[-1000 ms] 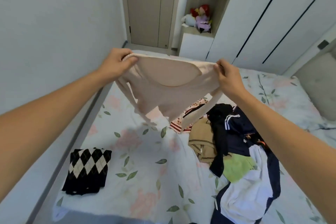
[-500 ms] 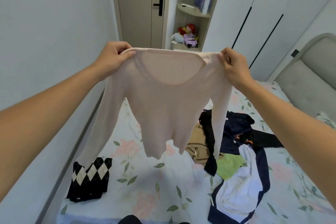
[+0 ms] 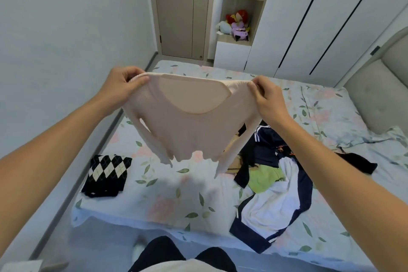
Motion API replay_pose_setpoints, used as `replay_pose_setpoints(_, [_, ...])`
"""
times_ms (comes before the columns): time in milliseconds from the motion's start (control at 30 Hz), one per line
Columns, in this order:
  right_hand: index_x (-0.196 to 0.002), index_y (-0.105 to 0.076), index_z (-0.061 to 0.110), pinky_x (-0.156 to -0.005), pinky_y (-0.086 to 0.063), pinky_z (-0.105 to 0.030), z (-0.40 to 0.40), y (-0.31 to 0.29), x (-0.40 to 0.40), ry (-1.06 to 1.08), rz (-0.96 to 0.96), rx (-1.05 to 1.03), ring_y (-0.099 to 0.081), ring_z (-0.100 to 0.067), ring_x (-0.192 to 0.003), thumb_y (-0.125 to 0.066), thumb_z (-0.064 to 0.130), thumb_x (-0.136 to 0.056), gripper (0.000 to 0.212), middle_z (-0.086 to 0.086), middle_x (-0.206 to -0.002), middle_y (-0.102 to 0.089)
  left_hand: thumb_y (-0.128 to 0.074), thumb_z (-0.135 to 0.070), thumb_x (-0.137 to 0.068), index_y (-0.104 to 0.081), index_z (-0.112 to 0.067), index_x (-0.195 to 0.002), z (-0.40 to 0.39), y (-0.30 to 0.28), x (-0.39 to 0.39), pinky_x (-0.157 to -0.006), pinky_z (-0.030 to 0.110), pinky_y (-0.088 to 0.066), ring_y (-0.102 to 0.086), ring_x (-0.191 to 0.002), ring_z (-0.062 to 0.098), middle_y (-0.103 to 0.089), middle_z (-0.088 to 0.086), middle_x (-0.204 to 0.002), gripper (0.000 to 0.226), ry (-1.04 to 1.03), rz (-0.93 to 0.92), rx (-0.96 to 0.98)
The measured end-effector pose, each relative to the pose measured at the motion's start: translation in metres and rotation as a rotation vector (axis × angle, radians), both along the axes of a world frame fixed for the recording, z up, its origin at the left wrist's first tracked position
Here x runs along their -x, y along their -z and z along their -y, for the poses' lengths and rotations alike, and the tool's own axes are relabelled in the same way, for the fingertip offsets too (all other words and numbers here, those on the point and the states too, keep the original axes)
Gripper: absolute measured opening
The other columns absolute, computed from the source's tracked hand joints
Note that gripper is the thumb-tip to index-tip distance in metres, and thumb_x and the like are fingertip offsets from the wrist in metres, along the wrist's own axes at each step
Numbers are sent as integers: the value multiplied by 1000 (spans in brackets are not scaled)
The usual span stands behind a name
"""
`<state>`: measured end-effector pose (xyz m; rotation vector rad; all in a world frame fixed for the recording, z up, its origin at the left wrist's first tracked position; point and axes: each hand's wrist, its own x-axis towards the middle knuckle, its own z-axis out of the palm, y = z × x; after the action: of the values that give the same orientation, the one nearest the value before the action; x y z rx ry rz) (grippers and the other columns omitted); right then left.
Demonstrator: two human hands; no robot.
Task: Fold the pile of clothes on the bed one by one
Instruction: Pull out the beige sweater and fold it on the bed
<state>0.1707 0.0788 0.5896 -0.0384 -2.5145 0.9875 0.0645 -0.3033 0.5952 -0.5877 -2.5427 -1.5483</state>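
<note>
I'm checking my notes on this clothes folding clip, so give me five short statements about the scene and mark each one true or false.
1. Both hands hold the pale pink top up by its shoulders. True: the left hand and the right hand each pinch one.
2. The top lies flat on the bed. False: it hangs in the air above the floral sheet.
3. A folded black and white argyle garment lies near the bed's left edge. True.
4. The unfolded pile lies left of the argyle garment. False: it lies to its right.
5. The door stands open. False: it is closed.
</note>
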Motion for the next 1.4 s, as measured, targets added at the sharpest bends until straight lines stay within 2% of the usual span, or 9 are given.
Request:
replay_pose_setpoints(300, [-92, -60, 18, -62, -33, -13, -4, -6, -63, -103, -49, 26, -47, -3, -69, -53, 26, -109, 20, 12, -76, -54, -68, -14, -98, -74, -26, -78, 7, -19, -61, -55, 8, -38, -53, -61, -4, -64, -16, -64, 24, 41, 53, -30])
replay_pose_setpoints(467, [-91, -63, 10, -62, -36, -27, -8, 10, -56, -135, -54, 55, -50, -19, -70, -55, 21, -108, 22, -5, -74, -58, -78, -43, -84, -78, -28, -82, 9, -19, -44, -59, 12, -45, -60, -68, 2, -70, -11, -73, 15, 158, 206, -20])
replay_pose_setpoints(600, [-92, -65, 13, -64, -38, -20, -9, 50, -19, -118, 40, 99, -53, -14, -70, -56, 22, -107, 20, 0, -76, -61, -80, -37, -86, -77, -14, -90, 4, 21, 5, -66, 25, -44, -60, -74, 10, -68, 8, -79, 23, 159, 293, 35])
replay_pose_setpoints(767, [-93, -67, 16, -62, -38, -18, -14, 141, 69, -61, 197, 121, -53, -8, -69, -57, 24, -107, 18, 4, -77, -63, -71, -32, -96, -77, -9, -96, -13, 127, 94, -72, 25, -41, -58, -78, 10, -68, 6, -87, 23, 98, 444, 164])
replay_pose_setpoints(900, [-94, -67, 23, -64, -40, -22, -10, 254, 159, 17, 344, 87, -54, -1, -71, -55, 30, -106, 18, 12, -79, -63, -69, -34, -98, -73, -5, -87, -27, 248, 184, -67, 27, -35, -49, -70, 9, -58, 3, -76, 31, 112, 521, 304])
replay_pose_setpoints(1067, [-96, -67, 16, -69, -47, -40, -18, 432, 281, 84, 459, 5, -61, -20, -80, -53, 35, -106, 26, 1, -84, -65, -65, -30, -100, -71, -5, -81, -54, 422, 298, -61, 29, -36, -52, -69, 18, -63, 10, -76, 31, 147, 373, 517])
replay_pose_setpoints(1200, [-101, -65, 12, -60, -38, -34, -31, 557, 343, 122, 513, -75, -60, -23, -79, -52, 33, -107, 26, -2, -85, -63, -63, -29, -102, -67, -4, -81, -68, 548, 360, -61, 31, -36, -53, -72, 27, -62, 14, -74, 33, 135, 251, 608])
replay_pose_setpoints(1300, [-105, -64, 15, -69, -52, -41, -42, 612, 366, 100, 500, -129, -63, -25, -84, -54, 32, -106, 20, -4, -92, -65, -62, -27, -102, -69, -2, -90, -78, 616, 393, -69, 37, -39, -60, -86, 38, -61, 16, -80, 29, 26, 228, 686])
replay_pose_setpoints(1400, [-123, -62, 16, -86, -54, -46, -54, 634, 357, 137, 428, -146, -58, -22, -100, -59, 23, -102, 22, -3, -112, -61, -59, -26, -101, -66, -9, -123, -112, 645, 392, -97, 53, -44, -47, -123, 48, -55, 28, -120, 29, -106, 176, 848])
